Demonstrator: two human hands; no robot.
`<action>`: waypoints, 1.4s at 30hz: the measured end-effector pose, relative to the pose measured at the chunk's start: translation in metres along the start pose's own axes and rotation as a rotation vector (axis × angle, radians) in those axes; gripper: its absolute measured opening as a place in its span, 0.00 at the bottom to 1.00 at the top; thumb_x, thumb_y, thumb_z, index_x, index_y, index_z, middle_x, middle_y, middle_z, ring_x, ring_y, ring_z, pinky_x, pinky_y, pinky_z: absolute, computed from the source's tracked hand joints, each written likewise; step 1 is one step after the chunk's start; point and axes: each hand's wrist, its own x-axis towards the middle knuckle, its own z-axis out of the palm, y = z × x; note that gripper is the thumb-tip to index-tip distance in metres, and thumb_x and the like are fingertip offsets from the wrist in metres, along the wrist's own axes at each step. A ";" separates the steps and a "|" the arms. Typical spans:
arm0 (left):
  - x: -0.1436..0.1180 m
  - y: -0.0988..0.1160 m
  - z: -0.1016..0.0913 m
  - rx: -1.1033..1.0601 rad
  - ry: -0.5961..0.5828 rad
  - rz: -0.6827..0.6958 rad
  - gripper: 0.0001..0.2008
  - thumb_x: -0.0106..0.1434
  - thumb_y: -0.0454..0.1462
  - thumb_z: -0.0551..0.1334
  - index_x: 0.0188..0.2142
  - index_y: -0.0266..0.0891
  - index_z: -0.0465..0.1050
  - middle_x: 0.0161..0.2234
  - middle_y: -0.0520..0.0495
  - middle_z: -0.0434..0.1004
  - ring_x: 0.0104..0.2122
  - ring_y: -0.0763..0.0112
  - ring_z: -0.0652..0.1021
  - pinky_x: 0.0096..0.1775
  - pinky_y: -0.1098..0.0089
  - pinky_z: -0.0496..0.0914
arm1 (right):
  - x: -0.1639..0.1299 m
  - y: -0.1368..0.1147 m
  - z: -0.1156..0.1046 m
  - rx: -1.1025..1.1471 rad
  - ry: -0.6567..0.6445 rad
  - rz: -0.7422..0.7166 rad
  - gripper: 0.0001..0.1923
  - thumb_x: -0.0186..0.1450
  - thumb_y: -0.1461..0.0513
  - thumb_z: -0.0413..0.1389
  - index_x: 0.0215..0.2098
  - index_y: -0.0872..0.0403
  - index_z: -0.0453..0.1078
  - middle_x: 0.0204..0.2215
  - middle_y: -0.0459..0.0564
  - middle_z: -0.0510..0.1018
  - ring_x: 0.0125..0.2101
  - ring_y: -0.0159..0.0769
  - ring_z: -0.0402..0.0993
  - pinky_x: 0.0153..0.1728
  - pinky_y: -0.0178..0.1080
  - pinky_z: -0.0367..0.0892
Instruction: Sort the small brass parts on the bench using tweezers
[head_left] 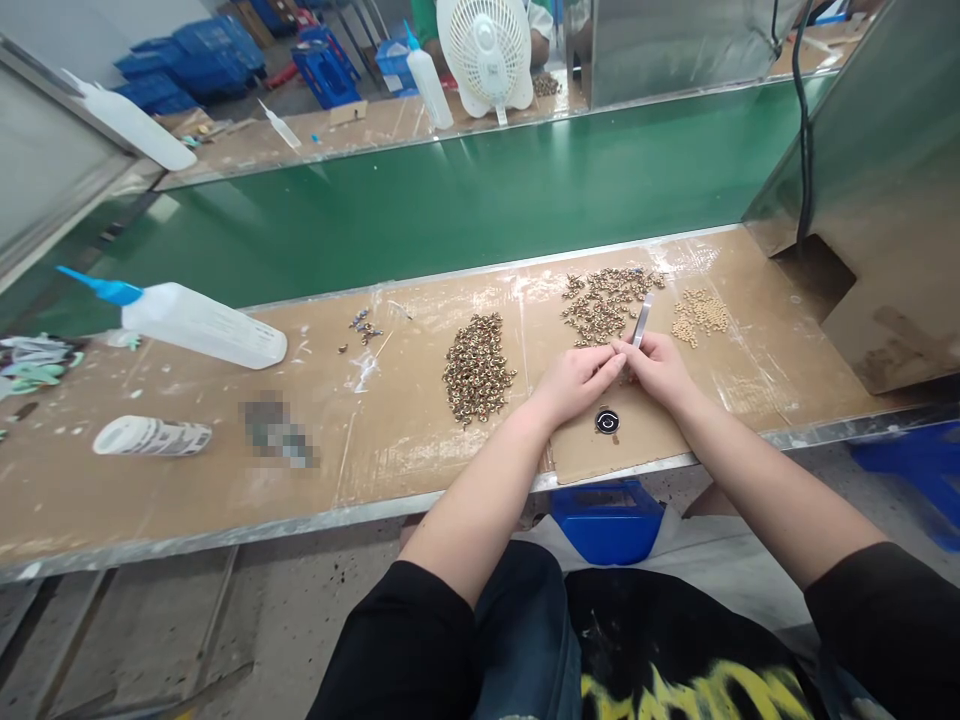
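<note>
I am holding a pair of metal tweezers point(642, 322) in my right hand point(660, 368), fingers pinched around the lower shank so the tips are pointing up and away toward the far piles. My left hand point(576, 382) is meeting it fingertip to fingertip, closed together on something too small for me to make out, just above a round black disc point(607, 421) lying on the cardboard sheet point(637, 440). The tweezers are looking thin, stiff and light, springy at the tips, so I judge the mid-shank the sound place to grip them. The brass beads are tiny, hard and smooth; I judge they will roll and slip easily, best pinched one at a time across the middle. A dark brass heap point(478, 368) is sitting to my left, a scattered one point(604, 300) just beyond my hands, a paler one point(700, 315) to the right. Farther left a squeeze bottle point(195, 322) is lying on the workbench point(225, 470), with the green conveyor belt point(465, 210) behind.
</note>
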 end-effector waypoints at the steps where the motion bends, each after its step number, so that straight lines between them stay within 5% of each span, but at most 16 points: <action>1: 0.000 0.000 0.000 0.000 -0.003 -0.001 0.23 0.78 0.47 0.53 0.28 0.41 0.67 0.27 0.49 0.76 0.29 0.69 0.74 0.36 0.65 0.66 | 0.000 0.001 0.000 -0.002 0.000 -0.003 0.25 0.60 0.42 0.68 0.24 0.52 0.72 0.17 0.42 0.69 0.19 0.31 0.63 0.21 0.35 0.61; 42: -0.001 0.006 -0.003 0.059 -0.061 -0.100 0.22 0.79 0.47 0.50 0.32 0.40 0.72 0.33 0.48 0.82 0.32 0.68 0.77 0.38 0.66 0.66 | 0.000 0.001 0.000 -0.072 0.006 0.018 0.24 0.62 0.43 0.66 0.26 0.53 0.72 0.18 0.42 0.68 0.20 0.31 0.63 0.22 0.35 0.59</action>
